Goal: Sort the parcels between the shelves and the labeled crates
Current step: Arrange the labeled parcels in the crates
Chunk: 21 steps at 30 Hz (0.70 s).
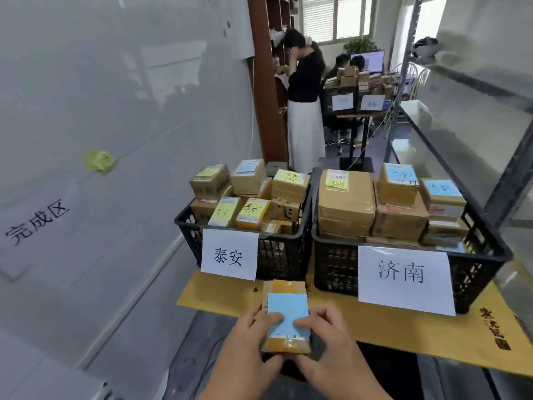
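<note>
forearms: cut by bottom edge | blue note (287, 310): lower part under thumbs | far crate labels (372, 103): too small to read

Both hands (291, 339) gripping a small parcel (286, 314), blue note apparently blank, two full labeled crates (478, 272) behind

A small brown cardboard parcel with a plain blue sticky note on top (287, 313) is held in front of the crates, over the near edge of a yellow-brown mat. The left black plastic crate with a white paper sign reading 泰安 (187, 226) is heaped with small brown boxes that have yellow and blue notes. Just beside it, the right black plastic crate with a white sign reading 济南 (487, 255) holds bigger stacked brown boxes.
</note>
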Each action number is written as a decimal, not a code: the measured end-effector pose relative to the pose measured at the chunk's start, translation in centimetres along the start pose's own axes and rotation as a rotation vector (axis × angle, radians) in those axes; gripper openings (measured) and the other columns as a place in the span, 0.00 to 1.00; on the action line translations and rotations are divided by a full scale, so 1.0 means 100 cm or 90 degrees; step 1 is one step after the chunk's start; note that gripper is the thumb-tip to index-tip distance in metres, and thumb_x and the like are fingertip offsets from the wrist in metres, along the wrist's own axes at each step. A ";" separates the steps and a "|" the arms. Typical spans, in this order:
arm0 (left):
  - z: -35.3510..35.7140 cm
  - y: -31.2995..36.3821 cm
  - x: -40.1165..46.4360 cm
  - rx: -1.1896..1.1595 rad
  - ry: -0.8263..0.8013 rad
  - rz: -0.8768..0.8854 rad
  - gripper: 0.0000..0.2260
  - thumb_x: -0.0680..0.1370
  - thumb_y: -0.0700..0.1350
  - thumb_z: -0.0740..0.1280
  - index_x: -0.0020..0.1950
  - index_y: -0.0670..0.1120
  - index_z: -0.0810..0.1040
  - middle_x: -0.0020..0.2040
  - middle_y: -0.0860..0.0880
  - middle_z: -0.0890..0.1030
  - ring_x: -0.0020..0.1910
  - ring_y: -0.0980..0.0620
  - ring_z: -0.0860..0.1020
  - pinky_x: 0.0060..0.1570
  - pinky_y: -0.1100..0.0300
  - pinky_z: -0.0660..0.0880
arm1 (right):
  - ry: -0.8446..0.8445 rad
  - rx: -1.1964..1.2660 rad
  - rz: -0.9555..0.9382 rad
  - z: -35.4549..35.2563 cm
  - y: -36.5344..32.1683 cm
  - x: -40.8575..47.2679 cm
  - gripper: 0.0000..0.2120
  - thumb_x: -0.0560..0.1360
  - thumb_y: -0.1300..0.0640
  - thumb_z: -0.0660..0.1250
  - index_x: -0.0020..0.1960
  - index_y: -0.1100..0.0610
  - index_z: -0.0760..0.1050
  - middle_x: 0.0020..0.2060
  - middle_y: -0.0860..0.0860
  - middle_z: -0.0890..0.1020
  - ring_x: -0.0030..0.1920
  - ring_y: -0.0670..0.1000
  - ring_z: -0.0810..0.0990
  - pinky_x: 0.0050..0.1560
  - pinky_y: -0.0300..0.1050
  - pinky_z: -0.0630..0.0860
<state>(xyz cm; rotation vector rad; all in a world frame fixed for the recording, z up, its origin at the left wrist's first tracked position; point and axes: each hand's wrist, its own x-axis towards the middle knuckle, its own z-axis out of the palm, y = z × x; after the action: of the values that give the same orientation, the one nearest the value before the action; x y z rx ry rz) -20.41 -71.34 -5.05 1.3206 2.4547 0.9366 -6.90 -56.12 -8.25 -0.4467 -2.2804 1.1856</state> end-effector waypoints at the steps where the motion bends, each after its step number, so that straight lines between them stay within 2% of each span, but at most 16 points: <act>1: -0.005 -0.006 0.007 -0.003 0.007 -0.003 0.28 0.66 0.60 0.70 0.63 0.73 0.64 0.69 0.72 0.62 0.64 0.66 0.68 0.54 0.79 0.64 | -0.013 -0.011 -0.005 0.003 -0.001 0.012 0.21 0.67 0.45 0.81 0.57 0.40 0.78 0.56 0.30 0.65 0.64 0.37 0.70 0.60 0.30 0.73; 5: -0.026 -0.038 0.038 -0.038 0.027 -0.011 0.26 0.66 0.58 0.71 0.63 0.71 0.69 0.71 0.71 0.64 0.67 0.67 0.69 0.60 0.75 0.67 | -0.031 -0.032 -0.028 0.024 -0.004 0.062 0.20 0.67 0.41 0.79 0.58 0.42 0.80 0.56 0.35 0.68 0.60 0.41 0.75 0.54 0.31 0.75; 8: -0.045 -0.067 0.064 -0.080 0.051 -0.025 0.27 0.68 0.50 0.74 0.61 0.73 0.73 0.73 0.69 0.65 0.69 0.69 0.67 0.66 0.69 0.69 | -0.045 -0.034 -0.047 0.045 -0.009 0.104 0.19 0.69 0.43 0.78 0.58 0.43 0.79 0.56 0.35 0.67 0.60 0.42 0.75 0.55 0.30 0.74; 12: -0.076 -0.116 0.104 -0.092 0.060 -0.040 0.28 0.70 0.44 0.77 0.59 0.72 0.73 0.69 0.72 0.63 0.66 0.78 0.62 0.60 0.81 0.61 | -0.081 -0.049 -0.048 0.081 -0.018 0.167 0.18 0.72 0.43 0.76 0.59 0.42 0.78 0.57 0.33 0.65 0.62 0.41 0.74 0.57 0.33 0.75; 17: -0.127 -0.183 0.171 -0.081 0.054 -0.041 0.28 0.71 0.45 0.78 0.59 0.71 0.72 0.68 0.72 0.64 0.65 0.69 0.68 0.58 0.81 0.62 | -0.105 -0.057 0.004 0.134 -0.030 0.255 0.19 0.74 0.41 0.75 0.63 0.42 0.77 0.57 0.32 0.64 0.63 0.39 0.70 0.61 0.34 0.73; 21: -0.168 -0.228 0.218 -0.098 0.038 -0.048 0.28 0.71 0.41 0.79 0.63 0.64 0.75 0.72 0.61 0.69 0.69 0.59 0.70 0.60 0.74 0.67 | -0.126 -0.063 0.037 0.166 -0.036 0.315 0.27 0.74 0.39 0.73 0.70 0.44 0.73 0.61 0.35 0.64 0.65 0.40 0.69 0.65 0.40 0.74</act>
<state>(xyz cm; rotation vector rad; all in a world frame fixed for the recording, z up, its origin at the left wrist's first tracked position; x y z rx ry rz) -56.11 -70.25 -3.49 1.1571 2.4021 1.1359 -42.22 -52.94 -3.77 -0.4532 -2.5192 1.1956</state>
